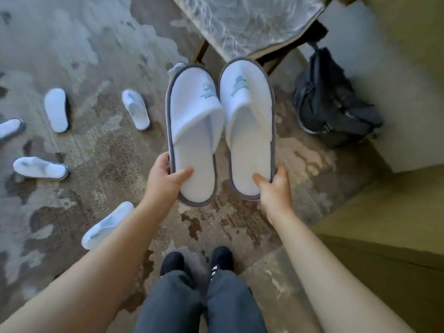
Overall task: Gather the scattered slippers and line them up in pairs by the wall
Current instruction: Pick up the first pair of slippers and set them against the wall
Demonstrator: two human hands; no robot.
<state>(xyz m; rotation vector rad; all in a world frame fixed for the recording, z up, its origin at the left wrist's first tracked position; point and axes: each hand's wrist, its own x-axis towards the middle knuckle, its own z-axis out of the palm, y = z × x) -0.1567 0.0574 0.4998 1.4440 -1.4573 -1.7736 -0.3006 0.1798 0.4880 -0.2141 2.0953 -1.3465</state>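
I hold two white slippers with grey edging side by side in the air, toes pointing away from me. My left hand (165,179) grips the heel of the left slipper (194,131). My right hand (274,186) grips the heel of the right slipper (247,126). Several more white slippers lie scattered on the carpet to the left: one near the middle (135,109), one upside down (56,110), one at the left edge (9,128), one lying sideways (39,168) and one near my left forearm (105,225). Another slipper tip (176,67) pokes out behind the held pair.
A table with a shiny plastic cover (252,25) stands ahead. A dark backpack (331,99) lies on the floor to the right of it. An olive-green wall or cabinet (396,92) runs along the right side. My feet in black socks (197,260) stand on the patterned carpet.
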